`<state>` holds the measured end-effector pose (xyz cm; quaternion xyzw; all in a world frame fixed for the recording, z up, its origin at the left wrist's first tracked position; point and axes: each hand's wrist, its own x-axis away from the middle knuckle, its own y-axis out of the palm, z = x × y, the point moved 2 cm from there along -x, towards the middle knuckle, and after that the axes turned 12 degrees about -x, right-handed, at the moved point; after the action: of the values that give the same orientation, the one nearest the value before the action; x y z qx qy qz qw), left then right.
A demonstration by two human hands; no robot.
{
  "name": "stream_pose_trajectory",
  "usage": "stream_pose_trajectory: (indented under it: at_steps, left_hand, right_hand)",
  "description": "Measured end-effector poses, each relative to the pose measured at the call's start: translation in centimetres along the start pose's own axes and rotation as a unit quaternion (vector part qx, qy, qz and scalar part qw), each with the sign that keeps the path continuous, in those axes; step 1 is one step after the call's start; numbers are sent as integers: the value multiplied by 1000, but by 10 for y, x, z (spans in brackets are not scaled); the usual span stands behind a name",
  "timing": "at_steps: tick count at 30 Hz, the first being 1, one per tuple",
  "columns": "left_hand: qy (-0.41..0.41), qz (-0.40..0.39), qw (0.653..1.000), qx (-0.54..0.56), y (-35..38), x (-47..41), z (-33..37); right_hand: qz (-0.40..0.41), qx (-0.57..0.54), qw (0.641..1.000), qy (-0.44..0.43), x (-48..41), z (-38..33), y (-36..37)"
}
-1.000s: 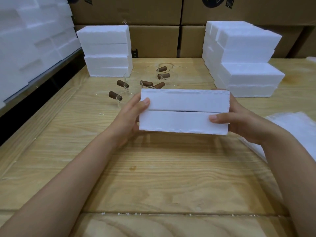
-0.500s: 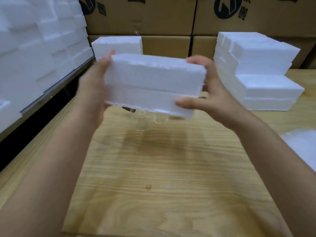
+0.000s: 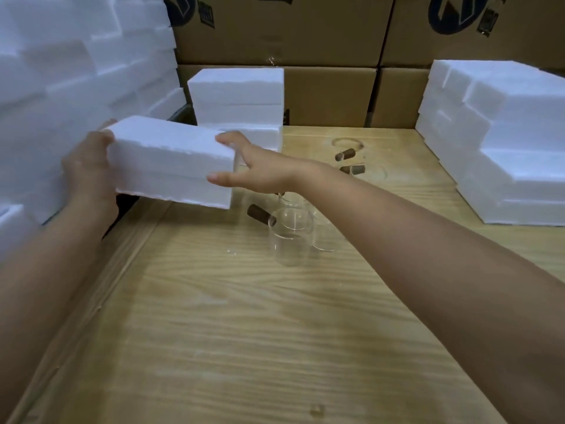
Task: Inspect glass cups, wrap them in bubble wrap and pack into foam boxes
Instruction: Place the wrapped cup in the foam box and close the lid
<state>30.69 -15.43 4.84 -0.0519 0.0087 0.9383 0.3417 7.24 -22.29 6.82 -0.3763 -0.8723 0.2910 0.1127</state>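
Note:
A closed white foam box (image 3: 171, 162) hangs in the air at the left, over the table's left edge. My left hand (image 3: 87, 169) grips its left end. My right hand (image 3: 260, 171) holds its right end, thumb underneath and fingers on top. Several clear glass cups with brown wooden handles (image 3: 290, 237) stand on the wooden table (image 3: 275, 332) below and right of the box; more of these cups (image 3: 351, 162) sit farther back.
A wall of stacked foam boxes (image 3: 61, 87) fills the left side. A short foam stack (image 3: 238, 102) stands at the back centre, a larger foam stack (image 3: 504, 142) at the right. Cardboard cartons (image 3: 305, 32) line the back.
Both hands have carried the foam box from the table's middle up and then leftwards towards the foam wall. The view has turned left with it.

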Motion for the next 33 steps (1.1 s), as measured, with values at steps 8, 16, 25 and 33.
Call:
stream_pose_trajectory:
  at_steps: [8, 16, 25, 33]
  left_hand:
    - [-36, -46, 998, -34, 16, -9, -38]
    - [31, -119, 991, -47, 39, -12, -61]
    - [30, -158, 983, -92, 76, -31, -63]
    - [-12, -111, 986, -127, 87, -30, -57]
  right_hand:
    - [61, 168, 984, -4, -10, 17, 1]
    - [105, 279, 954, 9, -8, 24, -4]
    - [119, 310, 939, 83, -23, 39, -25]
    - [149, 244, 953, 100, -19, 51, -25]
